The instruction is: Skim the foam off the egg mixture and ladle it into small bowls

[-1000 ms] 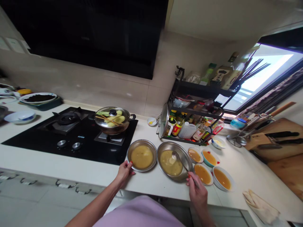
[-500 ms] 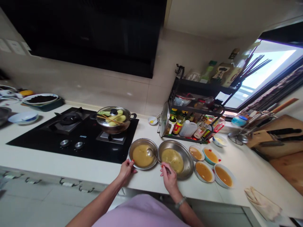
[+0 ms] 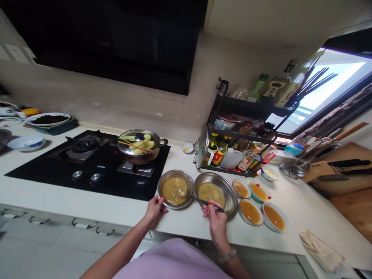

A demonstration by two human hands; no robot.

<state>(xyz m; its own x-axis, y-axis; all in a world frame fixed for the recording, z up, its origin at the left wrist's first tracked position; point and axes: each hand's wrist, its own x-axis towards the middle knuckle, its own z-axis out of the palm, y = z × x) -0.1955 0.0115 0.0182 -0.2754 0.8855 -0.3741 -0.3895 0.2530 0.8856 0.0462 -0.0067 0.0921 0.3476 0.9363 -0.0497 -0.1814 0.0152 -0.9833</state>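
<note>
My left hand (image 3: 155, 208) grips the near left rim of a round metal bowl (image 3: 162, 179) that holds yellowish-brown liquid. In my right hand (image 3: 215, 217) is the dark handle of a ladle (image 3: 200, 200). Its scoop lies in the liquid of that left bowl, near the right side. The handle passes over a second metal bowl (image 3: 231, 193), which stands right beside the first and has similar liquid in it. To the right are several small bowls of orange-brown liquid, among them a white bowl (image 3: 286, 219) at the near right.
A lidded pan (image 3: 139, 145) with green pieces and chopsticks sits on the black hob (image 3: 113, 186). A black rack (image 3: 247, 135) of bottles stands behind the bowls. Knives (image 3: 348, 162) and a folded cloth (image 3: 321, 250) are at the right.
My right hand has moved right and slightly down with the ladle. The scoop has dipped lower into the left bowl's liquid. My left hand has stayed on the rim.
</note>
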